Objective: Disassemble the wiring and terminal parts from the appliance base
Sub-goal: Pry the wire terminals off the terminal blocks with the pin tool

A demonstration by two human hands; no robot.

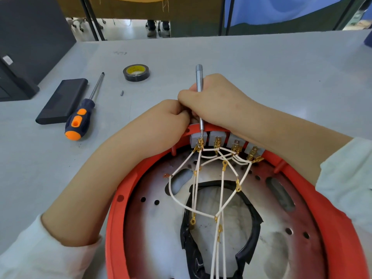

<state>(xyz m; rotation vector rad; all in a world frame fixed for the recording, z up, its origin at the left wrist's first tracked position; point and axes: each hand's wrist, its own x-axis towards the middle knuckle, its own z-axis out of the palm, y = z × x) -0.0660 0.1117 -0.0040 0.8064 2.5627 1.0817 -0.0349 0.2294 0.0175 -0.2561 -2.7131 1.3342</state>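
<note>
A round red appliance base [116,218] lies open side up in front of me, with a metal plate inside. Several grey terminal blocks [216,137] sit along its far rim, with brass terminals [200,144] and white wires [201,210] fanning toward me. My right hand [217,99] grips a slim silver screwdriver [199,77], its tip down at the leftmost block. My left hand [171,115] is curled against the rim by that block; what its fingers hold is hidden.
On the grey table to the left lie an orange-and-navy screwdriver [80,119], a black rectangular case [62,100], a roll of black tape [136,72] and a small loose bit [122,92]. Chair legs and someone's feet stand beyond the table's far edge.
</note>
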